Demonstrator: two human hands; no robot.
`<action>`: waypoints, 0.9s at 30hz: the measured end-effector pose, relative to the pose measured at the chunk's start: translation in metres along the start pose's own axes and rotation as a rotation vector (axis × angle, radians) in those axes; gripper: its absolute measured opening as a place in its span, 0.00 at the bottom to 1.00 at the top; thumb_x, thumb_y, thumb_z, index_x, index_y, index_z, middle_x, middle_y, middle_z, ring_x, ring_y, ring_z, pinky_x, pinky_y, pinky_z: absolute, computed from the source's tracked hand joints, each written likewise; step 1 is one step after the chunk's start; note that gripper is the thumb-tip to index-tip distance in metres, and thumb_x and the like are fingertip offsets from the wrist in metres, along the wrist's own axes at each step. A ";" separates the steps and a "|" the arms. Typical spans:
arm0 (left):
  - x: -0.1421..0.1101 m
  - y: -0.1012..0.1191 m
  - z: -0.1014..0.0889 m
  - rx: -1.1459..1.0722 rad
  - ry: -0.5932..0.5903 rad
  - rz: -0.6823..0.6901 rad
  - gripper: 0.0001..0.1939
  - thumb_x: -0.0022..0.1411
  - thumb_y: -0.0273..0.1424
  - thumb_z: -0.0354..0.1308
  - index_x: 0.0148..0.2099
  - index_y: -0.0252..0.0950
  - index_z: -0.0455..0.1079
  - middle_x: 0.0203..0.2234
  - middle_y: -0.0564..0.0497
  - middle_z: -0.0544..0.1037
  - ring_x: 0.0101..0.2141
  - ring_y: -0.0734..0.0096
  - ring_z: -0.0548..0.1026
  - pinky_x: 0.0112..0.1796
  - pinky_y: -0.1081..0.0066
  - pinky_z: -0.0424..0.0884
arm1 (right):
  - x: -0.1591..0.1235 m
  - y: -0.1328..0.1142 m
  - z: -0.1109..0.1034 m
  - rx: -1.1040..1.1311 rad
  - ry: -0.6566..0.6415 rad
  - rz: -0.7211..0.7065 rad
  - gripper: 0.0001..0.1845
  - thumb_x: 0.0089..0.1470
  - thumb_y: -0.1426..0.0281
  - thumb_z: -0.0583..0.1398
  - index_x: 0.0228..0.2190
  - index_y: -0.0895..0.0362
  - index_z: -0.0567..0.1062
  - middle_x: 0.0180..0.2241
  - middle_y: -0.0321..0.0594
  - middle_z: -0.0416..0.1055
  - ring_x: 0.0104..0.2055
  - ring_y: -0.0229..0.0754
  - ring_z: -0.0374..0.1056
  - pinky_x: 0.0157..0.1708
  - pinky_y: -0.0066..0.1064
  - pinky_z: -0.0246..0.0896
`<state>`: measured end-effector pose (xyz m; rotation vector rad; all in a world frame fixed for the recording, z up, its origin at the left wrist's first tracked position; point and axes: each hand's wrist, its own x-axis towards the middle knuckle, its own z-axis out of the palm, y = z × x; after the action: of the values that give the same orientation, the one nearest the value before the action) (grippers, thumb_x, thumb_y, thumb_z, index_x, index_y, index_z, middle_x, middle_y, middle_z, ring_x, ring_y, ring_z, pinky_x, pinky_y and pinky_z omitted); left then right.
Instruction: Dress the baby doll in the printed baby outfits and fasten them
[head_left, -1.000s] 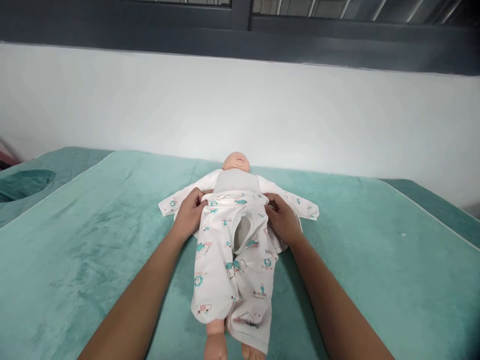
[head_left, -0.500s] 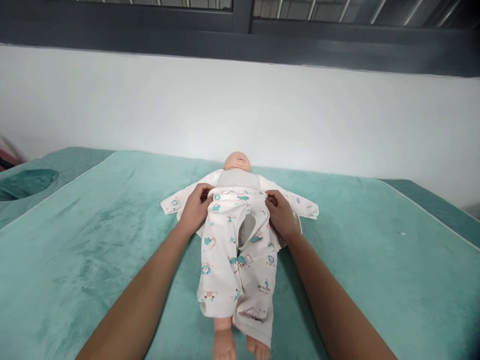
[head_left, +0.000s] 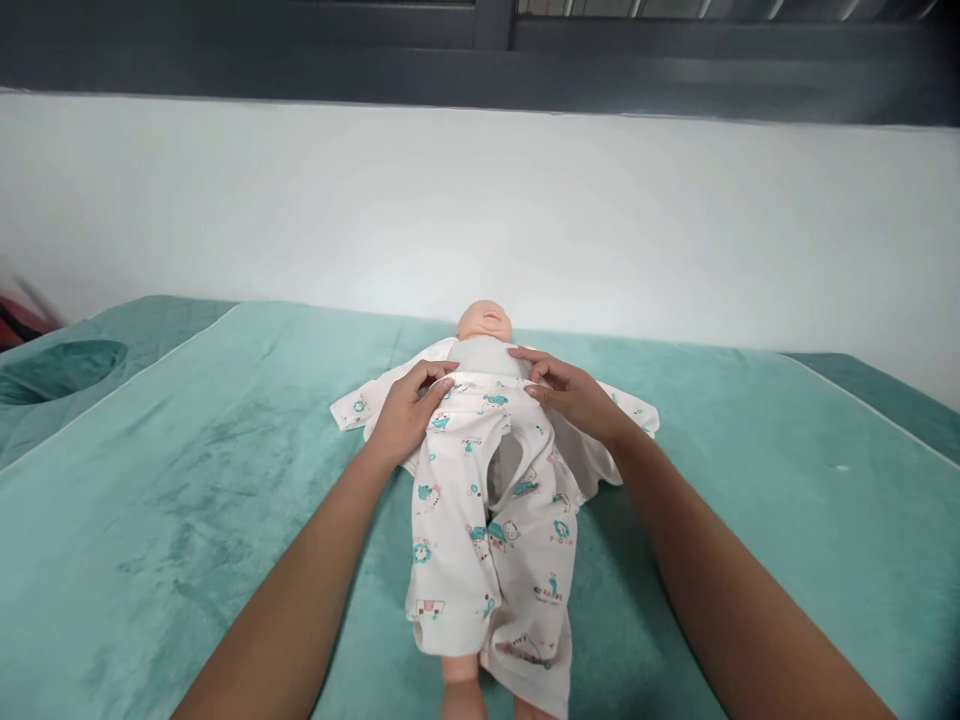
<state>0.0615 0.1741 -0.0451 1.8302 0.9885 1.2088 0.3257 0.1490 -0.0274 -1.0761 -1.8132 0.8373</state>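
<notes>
A baby doll (head_left: 484, 321) lies on its back, head toward the wall. It wears white printed split-crotch pants (head_left: 450, 500) and a white long-sleeved top (head_left: 431, 355) spread out beneath its trunk; a plain pale chest shows above the waistband. My left hand (head_left: 411, 408) is at the left end of the waistband, thumb and fingertips closed on its edge. At the other end, my right hand (head_left: 574, 393) has its index finger stretched over the chest and its thumb near the waistband, the fingers apart. The pants' legs reach the doll's shins, and its feet run out of view.
Green plush cloth (head_left: 225, 480) covers the surface under the doll. A white wall (head_left: 480, 210) rises behind its head, with a dark window frame (head_left: 495, 75) above. To the left, the green cover has a dark oval hollow (head_left: 60, 370).
My right hand has let go of the waistband's side and moved up and inward over the chest. My left hand stays at the waistband. The view has tilted slightly.
</notes>
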 end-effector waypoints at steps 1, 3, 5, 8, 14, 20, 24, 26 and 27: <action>0.002 0.001 0.000 0.035 0.015 -0.017 0.11 0.67 0.40 0.53 0.35 0.40 0.65 0.41 0.51 0.77 0.41 0.66 0.73 0.43 0.67 0.66 | 0.004 -0.001 0.000 -0.011 -0.025 -0.001 0.12 0.58 0.60 0.60 0.28 0.52 0.66 0.64 0.42 0.61 0.66 0.51 0.54 0.58 0.45 0.52; 0.007 0.000 0.000 0.104 0.061 -0.052 0.11 0.67 0.41 0.51 0.35 0.40 0.64 0.30 0.55 0.73 0.32 0.68 0.70 0.35 0.70 0.64 | 0.010 -0.001 0.002 -0.041 -0.033 0.006 0.12 0.59 0.60 0.58 0.29 0.52 0.64 0.64 0.44 0.61 0.64 0.51 0.57 0.55 0.45 0.54; 0.015 -0.003 -0.001 0.152 0.099 -0.081 0.11 0.67 0.42 0.50 0.35 0.41 0.63 0.25 0.56 0.68 0.28 0.69 0.66 0.31 0.71 0.61 | 0.017 0.001 0.007 -0.095 0.001 0.014 0.11 0.60 0.60 0.56 0.29 0.52 0.63 0.60 0.44 0.66 0.60 0.51 0.62 0.53 0.44 0.55; 0.030 -0.009 -0.001 0.191 0.122 -0.115 0.11 0.67 0.41 0.50 0.35 0.40 0.63 0.25 0.56 0.68 0.29 0.69 0.66 0.31 0.70 0.60 | 0.030 0.002 0.011 -0.228 0.103 0.047 0.10 0.60 0.63 0.55 0.29 0.51 0.61 0.46 0.40 0.75 0.49 0.48 0.68 0.46 0.40 0.57; 0.042 -0.017 0.007 0.273 0.165 -0.195 0.07 0.66 0.36 0.50 0.34 0.41 0.62 0.20 0.58 0.66 0.24 0.68 0.65 0.30 0.69 0.58 | 0.056 0.007 0.016 -0.427 0.245 0.157 0.09 0.56 0.66 0.55 0.26 0.51 0.60 0.24 0.31 0.63 0.28 0.41 0.58 0.30 0.33 0.51; 0.033 -0.018 0.015 0.290 0.231 -0.112 0.04 0.64 0.34 0.54 0.36 0.40 0.65 0.28 0.53 0.74 0.31 0.65 0.72 0.35 0.68 0.63 | 0.051 0.026 0.027 -0.162 0.403 0.172 0.09 0.53 0.63 0.59 0.27 0.53 0.65 0.32 0.34 0.71 0.34 0.41 0.65 0.38 0.35 0.58; 0.034 -0.024 0.015 0.309 0.233 -0.069 0.02 0.62 0.30 0.54 0.38 0.40 0.66 0.34 0.51 0.76 0.37 0.63 0.73 0.40 0.66 0.66 | 0.046 0.026 0.030 -0.088 0.442 0.162 0.08 0.51 0.62 0.60 0.30 0.54 0.71 0.38 0.38 0.74 0.41 0.44 0.68 0.46 0.37 0.61; 0.035 -0.027 0.014 0.350 0.221 -0.043 0.04 0.63 0.29 0.53 0.40 0.39 0.67 0.37 0.49 0.75 0.39 0.62 0.73 0.42 0.64 0.67 | 0.045 0.023 0.030 -0.091 0.444 0.158 0.09 0.51 0.61 0.60 0.32 0.54 0.72 0.40 0.40 0.73 0.44 0.44 0.68 0.48 0.38 0.61; 0.035 -0.028 0.014 0.376 0.208 -0.024 0.05 0.63 0.28 0.52 0.41 0.40 0.67 0.39 0.48 0.75 0.41 0.62 0.73 0.42 0.64 0.67 | 0.045 0.022 0.030 -0.094 0.434 0.155 0.10 0.51 0.60 0.60 0.32 0.53 0.72 0.41 0.40 0.73 0.45 0.45 0.68 0.48 0.38 0.61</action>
<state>0.0778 0.2160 -0.0602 1.9941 1.4298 1.2833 0.2942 0.1952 -0.0441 -1.3548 -1.4287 0.5552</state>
